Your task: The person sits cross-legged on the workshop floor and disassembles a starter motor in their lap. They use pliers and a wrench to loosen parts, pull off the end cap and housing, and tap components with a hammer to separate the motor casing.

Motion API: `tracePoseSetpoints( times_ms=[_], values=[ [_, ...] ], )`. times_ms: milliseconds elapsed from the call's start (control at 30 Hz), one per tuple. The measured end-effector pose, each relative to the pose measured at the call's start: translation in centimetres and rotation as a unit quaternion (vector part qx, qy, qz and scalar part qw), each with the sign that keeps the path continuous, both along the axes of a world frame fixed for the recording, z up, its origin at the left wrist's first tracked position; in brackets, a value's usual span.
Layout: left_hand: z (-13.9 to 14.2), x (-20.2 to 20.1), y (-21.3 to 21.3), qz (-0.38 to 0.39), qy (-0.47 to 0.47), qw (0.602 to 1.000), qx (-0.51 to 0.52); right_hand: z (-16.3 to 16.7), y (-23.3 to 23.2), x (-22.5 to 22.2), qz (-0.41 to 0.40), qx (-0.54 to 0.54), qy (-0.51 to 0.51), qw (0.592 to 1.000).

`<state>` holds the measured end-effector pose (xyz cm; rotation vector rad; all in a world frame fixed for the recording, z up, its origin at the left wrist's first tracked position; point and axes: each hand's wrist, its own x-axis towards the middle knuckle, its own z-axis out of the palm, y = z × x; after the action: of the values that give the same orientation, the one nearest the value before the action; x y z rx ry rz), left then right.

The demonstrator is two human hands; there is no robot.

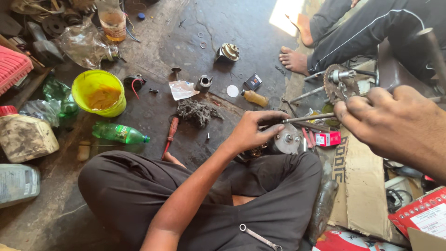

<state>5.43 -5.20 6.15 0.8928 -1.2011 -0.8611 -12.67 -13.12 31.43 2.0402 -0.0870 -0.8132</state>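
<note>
The left hand (253,130) wraps over a round grey metal motor part (286,139) sitting by the crossed legs, so it stays put; the right hand (388,118) pinches a thin silver rod (309,118), its tip aimed at that part.

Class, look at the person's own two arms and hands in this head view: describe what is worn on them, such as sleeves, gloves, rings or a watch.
Both arms are bare, with no sleeve in view. The left hand and right hand wear no gloves, and no ring, watch or bracelet shows. Dark grime marks the fingers.
</note>
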Motion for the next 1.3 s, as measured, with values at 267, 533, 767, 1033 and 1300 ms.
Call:
tracePoseSetpoints(
  times_ms=[267,533,767,1033,1300],
  values=[
    [0.3,-0.6,-0.5,0.037,-0.046,0.998,-0.011,1.8,1.4,2.1,0.321,0.045,-0.005,0.946],
    [0.7,-0.1,-0.7,0.035,-0.084,0.995,-0.046,0.7,-1.0,-2.6,-0.090,0.374,-0.424,0.820],
    [0.2,0.7,1.6,-0.075,0.039,0.995,0.050,-0.8,-5.7,-7.2,-0.125,0.432,-0.517,0.728],
    [-1.4,-2.2,4.7,0.099,-0.196,0.975,0.006,0.6,-1.1,-4.1,-0.140,0.401,-0.577,0.697],
    [-2.2,0.3,2.3,-0.006,-0.132,0.989,0.065,-1.9,-4.4,-7.5,-0.211,0.208,-0.616,0.730]
  ],
)
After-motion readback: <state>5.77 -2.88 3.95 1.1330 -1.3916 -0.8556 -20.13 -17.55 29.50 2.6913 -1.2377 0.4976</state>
